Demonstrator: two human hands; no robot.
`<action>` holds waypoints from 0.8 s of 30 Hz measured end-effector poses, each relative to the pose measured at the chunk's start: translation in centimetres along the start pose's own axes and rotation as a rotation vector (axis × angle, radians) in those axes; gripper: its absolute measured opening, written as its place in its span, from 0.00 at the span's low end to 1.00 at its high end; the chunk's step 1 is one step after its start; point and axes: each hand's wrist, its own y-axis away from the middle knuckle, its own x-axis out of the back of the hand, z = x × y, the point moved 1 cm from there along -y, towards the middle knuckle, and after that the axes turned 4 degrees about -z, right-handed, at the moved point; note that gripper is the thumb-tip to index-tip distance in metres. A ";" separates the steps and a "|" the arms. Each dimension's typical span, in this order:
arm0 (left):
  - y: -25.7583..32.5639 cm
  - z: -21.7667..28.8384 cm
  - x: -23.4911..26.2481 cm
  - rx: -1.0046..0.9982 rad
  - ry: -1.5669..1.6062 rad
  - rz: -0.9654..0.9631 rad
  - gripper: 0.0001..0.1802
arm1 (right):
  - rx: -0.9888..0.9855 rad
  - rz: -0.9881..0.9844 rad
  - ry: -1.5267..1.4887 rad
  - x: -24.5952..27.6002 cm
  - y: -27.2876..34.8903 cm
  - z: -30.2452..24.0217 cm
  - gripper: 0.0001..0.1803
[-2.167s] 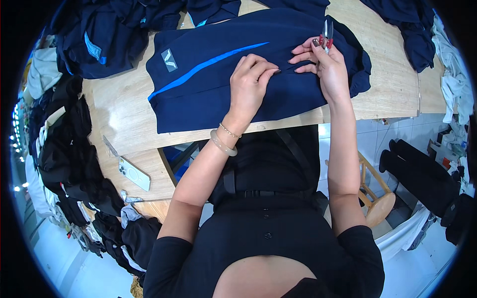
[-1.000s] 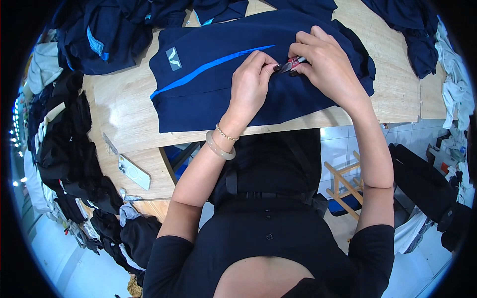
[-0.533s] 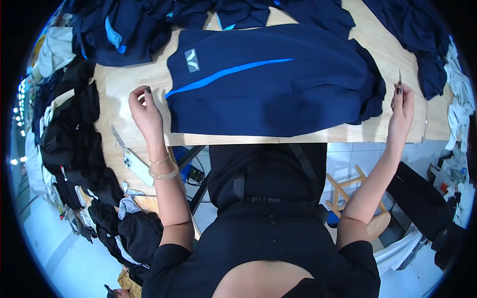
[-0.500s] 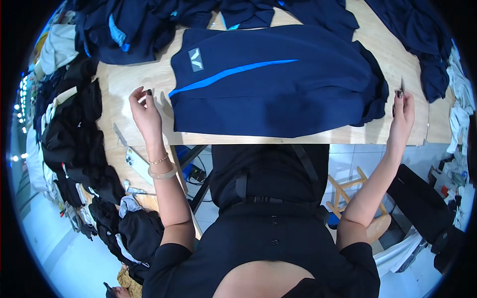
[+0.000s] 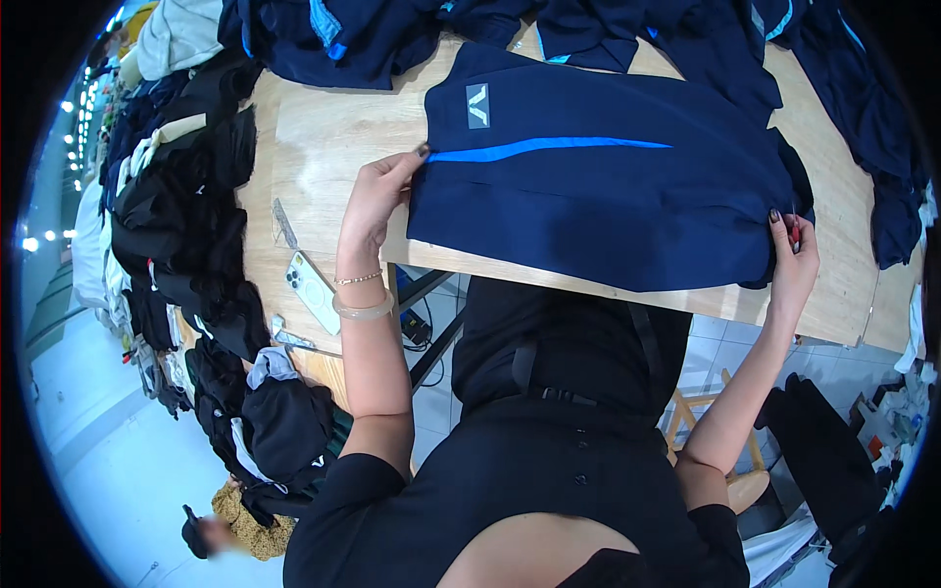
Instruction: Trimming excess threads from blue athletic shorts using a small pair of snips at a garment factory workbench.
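A navy garment [image 5: 578, 196] lies spread on the wooden table [image 5: 323, 127], with a bright blue stripe and a grey square patch near its left end. My left hand [image 5: 384, 188] pinches the garment's left edge, right where the stripe begins. At the other end, the fingers of my right hand [image 5: 796, 257] are curled round a small pointed tool [image 5: 795, 233] with a red part, mostly hidden in the grip. The thumb of that hand rests against the garment's bunched right end.
More navy garments [image 5: 333, 49] are heaped along the far side. Black clothes [image 5: 176, 206] pile up at the left. A phone [image 5: 312, 292] and a clear ruler [image 5: 284, 223] lie left of my left arm. A wooden stool [image 5: 750, 480] stands below right. Another person [image 5: 245, 519] is at lower left.
My left hand has come onto the garment's left edge and now pinches it. My right hand has moved in to touch the right end, still holding the tool. The view has shifted.
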 end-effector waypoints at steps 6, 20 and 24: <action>1.8 0.8 -1.6 -0.170 0.602 -0.267 0.12 | 0.104 0.088 0.286 -0.2 -3.9 1.6 0.24; 5.1 4.4 -6.8 -0.261 0.784 -0.601 0.25 | 0.193 -0.276 -0.320 -3.6 2.1 -11.8 0.13; 5.8 7.1 -7.8 -0.235 0.690 -0.649 0.25 | 0.353 -0.678 -0.502 -7.9 4.5 -16.7 0.23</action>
